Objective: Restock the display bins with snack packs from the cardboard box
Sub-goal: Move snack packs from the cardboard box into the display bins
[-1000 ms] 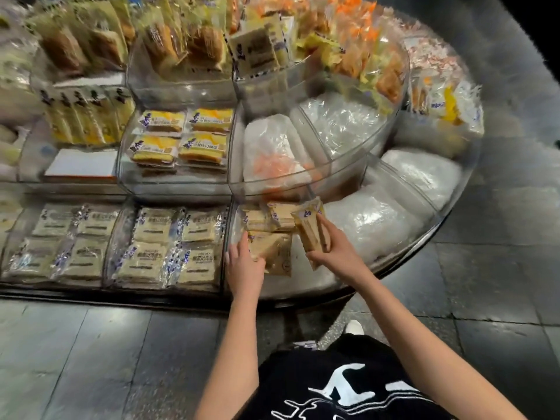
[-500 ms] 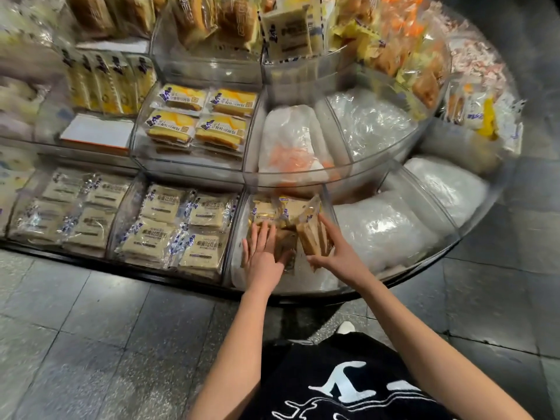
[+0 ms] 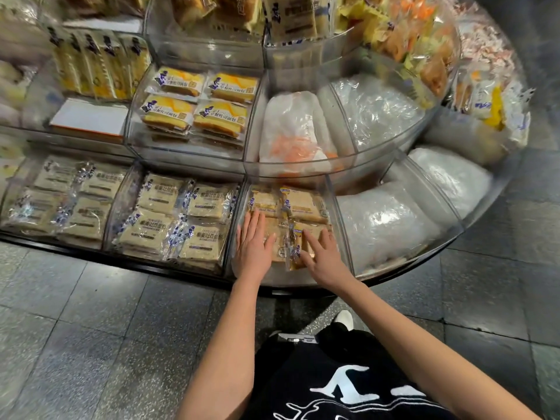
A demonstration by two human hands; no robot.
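Observation:
A clear display bin (image 3: 344, 237) on the bottom tier holds several tan snack packs (image 3: 303, 204) lying flat. My left hand (image 3: 253, 245) rests flat on the front left pack with straight fingers. My right hand (image 3: 322, 256) lies with spread fingers on the front right pack (image 3: 288, 237). Neither hand grips anything. The cardboard box is out of view.
Left of this bin, two bins hold pale bread packs (image 3: 178, 219). Above them sit yellow cake packs (image 3: 200, 104). Clear plastic bags (image 3: 385, 225) fill the bins to the right. The stand curves round at the right over grey floor tiles (image 3: 91, 328).
My right hand has laid its upright pack down flat in the bin and let go of it. Both hands now lie flat on the front packs. The view has moved closer.

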